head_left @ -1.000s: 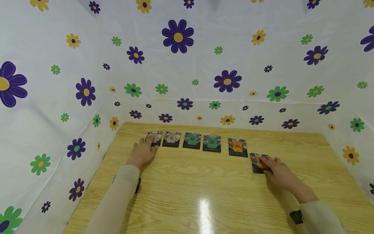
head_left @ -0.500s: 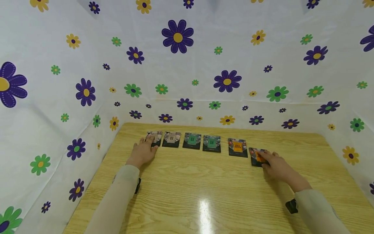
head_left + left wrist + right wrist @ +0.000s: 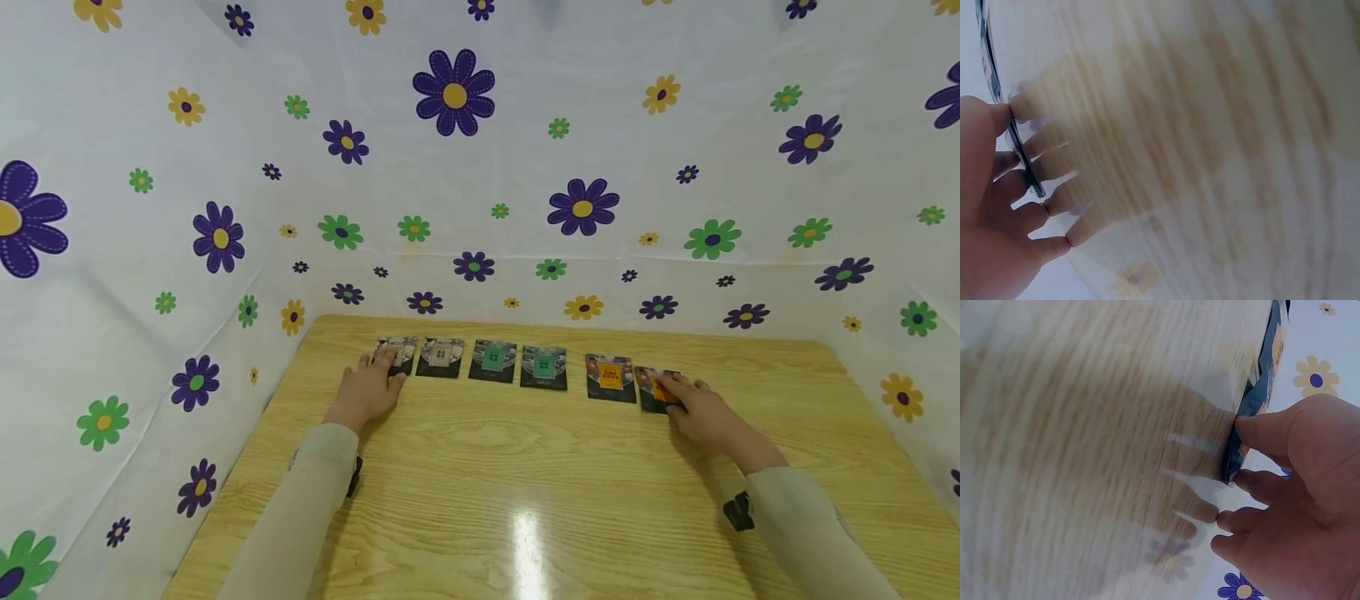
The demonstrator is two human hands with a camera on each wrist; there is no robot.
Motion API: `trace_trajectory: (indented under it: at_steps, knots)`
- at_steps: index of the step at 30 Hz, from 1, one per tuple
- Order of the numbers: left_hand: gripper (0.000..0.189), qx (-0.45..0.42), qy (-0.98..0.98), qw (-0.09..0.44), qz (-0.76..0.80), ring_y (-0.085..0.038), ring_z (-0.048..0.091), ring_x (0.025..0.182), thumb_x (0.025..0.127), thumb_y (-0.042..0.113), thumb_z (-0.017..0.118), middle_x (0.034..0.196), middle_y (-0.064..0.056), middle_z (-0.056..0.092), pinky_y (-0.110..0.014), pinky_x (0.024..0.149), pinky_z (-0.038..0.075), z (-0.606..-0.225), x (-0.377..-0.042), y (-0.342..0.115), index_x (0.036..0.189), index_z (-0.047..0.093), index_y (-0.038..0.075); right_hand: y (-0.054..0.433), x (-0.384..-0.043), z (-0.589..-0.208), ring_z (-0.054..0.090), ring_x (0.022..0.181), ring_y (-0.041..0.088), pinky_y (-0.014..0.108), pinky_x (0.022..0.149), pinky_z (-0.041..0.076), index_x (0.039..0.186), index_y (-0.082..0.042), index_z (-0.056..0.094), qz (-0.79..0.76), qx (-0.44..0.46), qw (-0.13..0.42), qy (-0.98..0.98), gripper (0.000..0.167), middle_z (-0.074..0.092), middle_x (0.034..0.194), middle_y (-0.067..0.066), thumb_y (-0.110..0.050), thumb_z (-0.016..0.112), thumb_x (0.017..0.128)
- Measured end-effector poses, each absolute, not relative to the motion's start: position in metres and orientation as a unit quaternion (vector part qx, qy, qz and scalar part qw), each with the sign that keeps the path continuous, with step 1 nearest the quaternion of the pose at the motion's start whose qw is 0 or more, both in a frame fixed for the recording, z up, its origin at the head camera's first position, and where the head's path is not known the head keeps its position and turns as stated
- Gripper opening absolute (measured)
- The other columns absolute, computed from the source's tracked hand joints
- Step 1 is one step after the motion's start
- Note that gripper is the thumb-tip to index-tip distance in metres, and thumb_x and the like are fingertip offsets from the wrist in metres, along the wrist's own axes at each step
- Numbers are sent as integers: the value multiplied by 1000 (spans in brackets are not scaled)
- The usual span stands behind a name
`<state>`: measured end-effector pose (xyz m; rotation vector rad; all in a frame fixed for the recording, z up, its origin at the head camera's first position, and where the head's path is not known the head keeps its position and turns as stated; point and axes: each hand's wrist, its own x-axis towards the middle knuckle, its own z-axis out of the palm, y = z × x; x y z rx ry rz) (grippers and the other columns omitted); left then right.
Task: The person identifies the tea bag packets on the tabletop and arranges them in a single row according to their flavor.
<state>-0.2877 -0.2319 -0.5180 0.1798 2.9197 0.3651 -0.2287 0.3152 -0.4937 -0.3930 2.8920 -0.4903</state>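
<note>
In the head view, a row of flat dark packets with printed fronts lies near the table's back edge. My left hand (image 3: 366,392) rests on the leftmost packet (image 3: 402,360), fingers spread and partly covering it; in the left wrist view the thumb touches the packet's edge (image 3: 1030,164). At the row's right end, my right hand (image 3: 708,417) holds a packet with an orange label (image 3: 649,397) flat on the table, fingers over its right part. In the right wrist view, thumb and index finger touch the edge of that packet (image 3: 1254,403).
Between the hands lie a packet with a pale label (image 3: 441,358), two with green labels (image 3: 492,360) and another orange-labelled one (image 3: 611,379). They rest on a wood-grain table (image 3: 480,483). Flower-printed white sheeting (image 3: 517,158) rises behind and at the sides.
My right hand has slid the orange-labelled packet away from me and slightly left, close beside the neighbouring orange one. The left hand has stayed in place.
</note>
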Motion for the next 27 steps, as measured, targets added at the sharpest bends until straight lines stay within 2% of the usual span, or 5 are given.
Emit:
trace_trajectory:
  at_steps: [10,17,21,27]
  knots:
    - [67,60,984,96,134,-53,14,159,115,39,37,175,-21,15,-75,127,12,-517,-287,-230,169,17,6,314,-236,-493,25,140,75,85,104,36,160,8,33,-169,-115,104,973,59,26,159,47,-7,51,107]
    - [67,59,984,93,142,-54,16,159,115,39,38,175,-22,17,-76,126,13,-520,-288,-233,169,19,6,313,-239,-491,25,141,74,84,107,35,161,7,33,-164,-109,113,974,59,26,160,46,-8,51,107]
    - [68,61,982,89,153,-54,18,158,114,39,42,175,-22,19,-76,125,15,-517,-290,-235,169,21,6,313,-240,-489,28,140,73,83,107,37,160,8,34,-161,-112,109,974,58,28,159,46,-9,50,107]
    - [68,67,980,80,167,-58,20,156,112,37,47,174,-23,21,-78,124,18,-513,-291,-234,167,26,4,311,-242,-484,28,137,78,86,109,30,156,9,39,-150,-123,79,978,52,31,156,48,-15,48,111]
